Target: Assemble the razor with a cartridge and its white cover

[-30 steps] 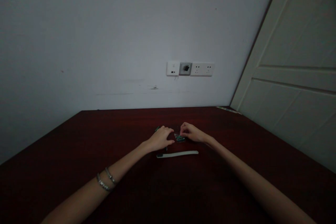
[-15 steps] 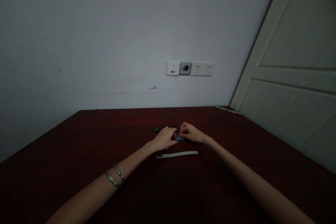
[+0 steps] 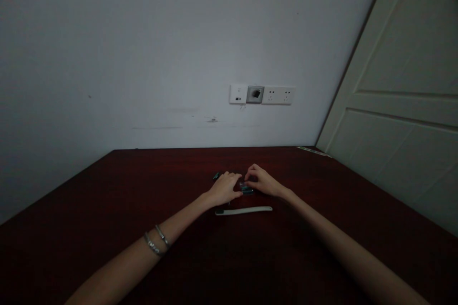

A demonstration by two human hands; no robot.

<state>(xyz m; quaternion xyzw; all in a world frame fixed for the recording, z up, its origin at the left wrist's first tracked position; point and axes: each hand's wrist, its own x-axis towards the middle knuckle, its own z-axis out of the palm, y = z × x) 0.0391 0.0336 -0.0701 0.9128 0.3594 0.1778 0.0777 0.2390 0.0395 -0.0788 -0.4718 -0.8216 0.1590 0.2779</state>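
Both my hands meet far out on a dark red-brown table (image 3: 107,209). My left hand (image 3: 224,188) lies knuckles up with its fingers curled, and two bracelets (image 3: 157,240) sit on that forearm. My right hand (image 3: 262,181) is pinched, fingertips pointing left. Between the two hands is a small dark greenish object (image 3: 246,189), gripped from both sides; what it is I cannot make out. A small dark piece (image 3: 216,176) lies just beyond my left hand. A long pale strip (image 3: 246,210) lies flat on the table just in front of the hands.
A white wall rises behind the table, with a row of wall sockets (image 3: 262,95) above the hands. A pale panelled door (image 3: 404,100) stands at the right. A thin flat item (image 3: 314,151) lies at the table's far right corner.
My left hand has slid a little to the right, closer to my right hand, uncovering the small dark piece behind it. The pale strip has stayed put.
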